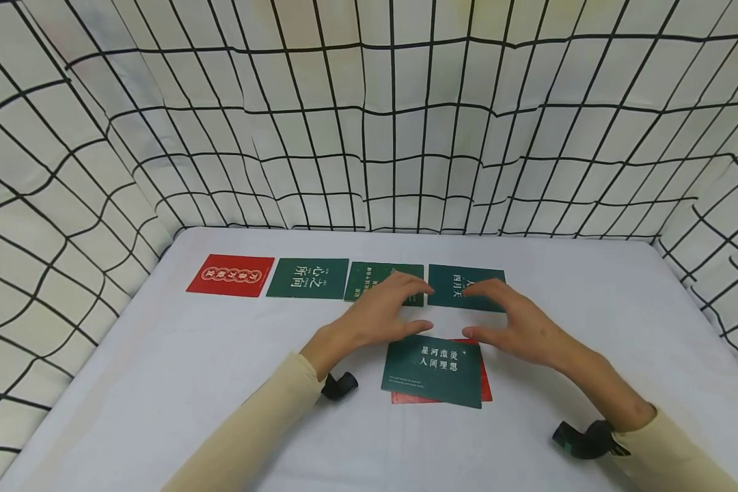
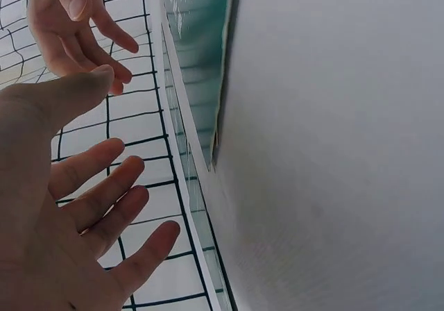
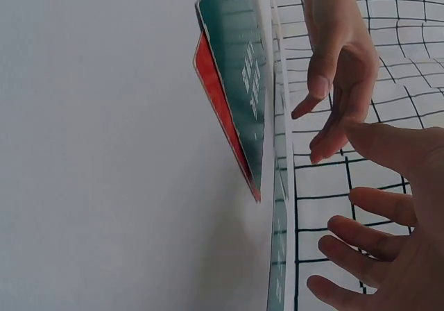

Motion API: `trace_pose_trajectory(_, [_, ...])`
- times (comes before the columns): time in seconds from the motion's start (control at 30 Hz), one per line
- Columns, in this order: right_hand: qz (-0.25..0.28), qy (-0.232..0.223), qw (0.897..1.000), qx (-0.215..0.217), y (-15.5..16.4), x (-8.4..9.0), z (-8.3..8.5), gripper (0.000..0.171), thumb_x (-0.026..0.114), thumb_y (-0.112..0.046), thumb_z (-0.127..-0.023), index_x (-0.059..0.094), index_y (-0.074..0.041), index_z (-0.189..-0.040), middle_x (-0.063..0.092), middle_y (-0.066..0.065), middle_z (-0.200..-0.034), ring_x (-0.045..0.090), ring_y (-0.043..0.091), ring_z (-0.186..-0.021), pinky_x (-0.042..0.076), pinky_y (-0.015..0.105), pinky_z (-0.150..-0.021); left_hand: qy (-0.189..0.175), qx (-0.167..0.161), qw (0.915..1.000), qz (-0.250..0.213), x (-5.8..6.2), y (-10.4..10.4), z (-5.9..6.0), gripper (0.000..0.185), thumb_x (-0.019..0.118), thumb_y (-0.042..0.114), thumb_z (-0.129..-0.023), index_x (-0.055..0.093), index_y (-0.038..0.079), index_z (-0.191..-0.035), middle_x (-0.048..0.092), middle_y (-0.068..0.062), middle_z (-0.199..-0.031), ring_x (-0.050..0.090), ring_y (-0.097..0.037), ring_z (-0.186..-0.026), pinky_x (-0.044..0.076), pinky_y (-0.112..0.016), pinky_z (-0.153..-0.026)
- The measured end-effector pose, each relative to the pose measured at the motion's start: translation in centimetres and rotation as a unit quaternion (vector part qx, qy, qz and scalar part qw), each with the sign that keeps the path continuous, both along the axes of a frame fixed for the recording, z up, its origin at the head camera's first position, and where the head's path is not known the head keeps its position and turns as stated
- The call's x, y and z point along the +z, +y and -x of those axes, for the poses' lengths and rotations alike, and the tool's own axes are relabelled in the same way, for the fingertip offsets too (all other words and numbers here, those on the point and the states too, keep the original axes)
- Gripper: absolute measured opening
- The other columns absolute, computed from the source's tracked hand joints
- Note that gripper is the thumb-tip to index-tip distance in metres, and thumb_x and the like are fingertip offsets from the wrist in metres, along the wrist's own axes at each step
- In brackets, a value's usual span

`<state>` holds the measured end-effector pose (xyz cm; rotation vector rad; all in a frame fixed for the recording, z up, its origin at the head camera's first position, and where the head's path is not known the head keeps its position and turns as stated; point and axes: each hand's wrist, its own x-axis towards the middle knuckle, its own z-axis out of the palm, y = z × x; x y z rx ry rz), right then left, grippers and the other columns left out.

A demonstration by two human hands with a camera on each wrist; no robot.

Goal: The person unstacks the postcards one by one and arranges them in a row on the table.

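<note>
Hovering over the white tabletop (image 1: 221, 383), my left hand (image 1: 378, 311) and right hand (image 1: 525, 331) face each other with a gap between the fingertips. Both are spread: each thumb stands away from its fingers, which bend only loosely, and both wrist views show air between my hands and the cards. Nearest me lies the dark green card with two lines of white characters (image 1: 430, 383), flat and slightly turned on top of a red card (image 1: 487, 389) that peeks out along its right and lower edges. My thumbs are near its far edge.

Beyond, a row runs left to right: a red card with circled characters (image 1: 230, 275), a green card with large pale characters (image 1: 307, 278), a green card with yellowish lettering (image 1: 369, 273) partly hidden behind my left hand, and a dark green card with white characters (image 1: 450, 285) partly covered by my right fingers. Behind them rises a white wall with black grid lines (image 1: 320, 137).
</note>
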<state>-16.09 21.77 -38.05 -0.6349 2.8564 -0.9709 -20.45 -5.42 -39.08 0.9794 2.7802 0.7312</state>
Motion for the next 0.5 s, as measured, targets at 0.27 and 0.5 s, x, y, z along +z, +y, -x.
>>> trace_pose_trajectory(0.27, [0.000,-0.009,1.000,0.022,-0.5,0.0,-0.7,0.066,0.086,-0.035,-0.086,0.059,-0.014,-0.143,0.056,0.014,-0.149,0.047,0.044,-0.144,0.050,0.063,-0.109,-0.017,-0.008,0.9998,0.003,0.2,-0.3,-1.0,0.059,0.077,0.043,-0.092,0.061,0.020,-0.144,0.058,0.000,-0.150,0.051,-0.019,-0.143,0.048,-0.043,-0.117])
trace_pose_trajectory(0.5, [-0.004,-0.008,0.999,0.031,-0.9,-0.1,-1.1,0.066,0.086,-0.035,-0.086,0.059,-0.015,-0.143,0.056,0.013,-0.150,0.044,0.044,-0.147,0.047,0.064,-0.112,-0.019,-0.015,0.9996,0.015,0.2,-0.5,-1.4,0.058,0.076,0.043,-0.093,0.061,0.020,-0.145,0.060,0.001,-0.149,0.051,-0.019,-0.142,0.048,-0.043,-0.118])
